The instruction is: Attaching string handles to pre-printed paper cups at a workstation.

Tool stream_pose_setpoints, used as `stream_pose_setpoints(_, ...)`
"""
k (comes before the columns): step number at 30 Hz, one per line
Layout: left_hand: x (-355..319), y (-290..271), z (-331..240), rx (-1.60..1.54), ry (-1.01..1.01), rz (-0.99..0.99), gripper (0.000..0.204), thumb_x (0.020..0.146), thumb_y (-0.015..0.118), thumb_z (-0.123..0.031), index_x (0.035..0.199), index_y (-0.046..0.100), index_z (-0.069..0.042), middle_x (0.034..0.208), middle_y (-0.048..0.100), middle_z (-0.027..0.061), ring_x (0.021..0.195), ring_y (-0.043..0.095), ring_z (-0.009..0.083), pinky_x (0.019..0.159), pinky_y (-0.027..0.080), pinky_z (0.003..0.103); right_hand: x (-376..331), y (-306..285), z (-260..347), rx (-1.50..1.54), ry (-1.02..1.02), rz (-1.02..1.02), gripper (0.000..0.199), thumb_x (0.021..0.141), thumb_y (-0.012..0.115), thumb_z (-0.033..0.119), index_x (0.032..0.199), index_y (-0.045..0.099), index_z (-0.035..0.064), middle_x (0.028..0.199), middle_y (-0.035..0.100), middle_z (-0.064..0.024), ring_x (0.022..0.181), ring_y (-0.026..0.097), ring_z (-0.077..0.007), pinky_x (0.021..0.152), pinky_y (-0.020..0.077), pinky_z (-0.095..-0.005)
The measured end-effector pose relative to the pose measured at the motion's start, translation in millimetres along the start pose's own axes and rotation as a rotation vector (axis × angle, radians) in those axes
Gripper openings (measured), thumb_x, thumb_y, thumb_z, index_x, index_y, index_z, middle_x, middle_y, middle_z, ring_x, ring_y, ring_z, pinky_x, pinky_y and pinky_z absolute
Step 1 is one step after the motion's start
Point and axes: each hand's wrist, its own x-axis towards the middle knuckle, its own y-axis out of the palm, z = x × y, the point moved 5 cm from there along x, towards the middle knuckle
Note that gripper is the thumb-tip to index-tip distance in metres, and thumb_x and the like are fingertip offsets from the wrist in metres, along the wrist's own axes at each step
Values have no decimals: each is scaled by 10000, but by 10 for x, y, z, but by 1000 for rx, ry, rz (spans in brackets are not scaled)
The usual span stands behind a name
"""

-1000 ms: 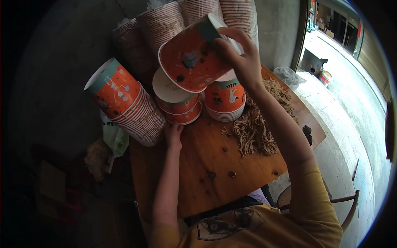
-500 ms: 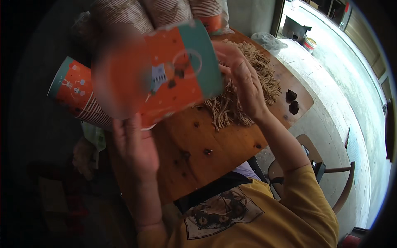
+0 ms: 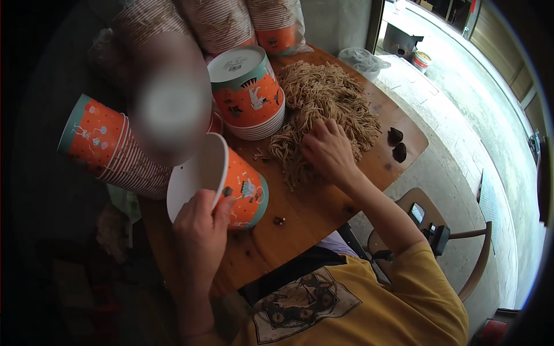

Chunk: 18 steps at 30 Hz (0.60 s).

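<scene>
An orange paper bucket [image 3: 247, 189] with a teal base band is tipped on its side, its white mouth turned left. My left hand [image 3: 203, 222] grips it by the rim, thumb outside and the other fingers partly hidden. On the wooden table lies a loose heap of tan, cord-like strands [image 3: 340, 86]. My right hand [image 3: 330, 151] is at the heap's near edge, with curled fingers closed on some of the strands. Behind the held bucket, a short stack of the same buckets [image 3: 251, 95] stands upside down.
A long nested stack of buckets [image 3: 109, 144] leans at the left. More stacks in clear plastic [image 3: 216, 26] line the back. Two dark lumps [image 3: 397, 144] lie near the table's right edge, a clear bag [image 3: 363, 60] beyond. A chair [image 3: 424, 213] holds a phone. One blurred patch hides part of the left.
The bucket has come down from between both hands to my left hand alone, its mouth now showing. My right hand has left it and moved down onto the strands. The upside-down stack is now uncovered.
</scene>
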Motion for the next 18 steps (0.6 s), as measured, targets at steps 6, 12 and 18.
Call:
stream_pose_setpoints(6, -55, 259, -74, 173, 256, 33, 186, 865, 637, -172, 860, 494, -54, 778, 533, 102, 715, 567, 288, 631, 450, 394, -167, -73, 238, 215, -47, -4, 131, 725, 647, 162, 795, 548, 111, 938, 502, -72, 921, 462, -279, 806, 419, -379)
stream_pose_setpoints(12, -69, 375, -108, 155, 298, 65, 190, 854, 650, -162, 868, 494, -54, 787, 525, 87, 728, 560, 272, 636, 448, 388, -807, -410, 1096, 699, -220, 239, 175, 728, 642, 144, 864, 546, 90, 794, 528, -57, 687, 539, -266, 616, 447, -349)
stream_pose_setpoints(18, -107, 216, -116, -322, 262, 55, 283, 835, 676, -171, 1018, 512, -32, 1049, 542, 156, 959, 565, 280, 770, 472, 357, -704, -1031, 1921, 1183, -679, 249, 160, 847, 592, 182, 824, 494, 58, 747, 488, -52, 662, 511, -225, 602, 436, -340)
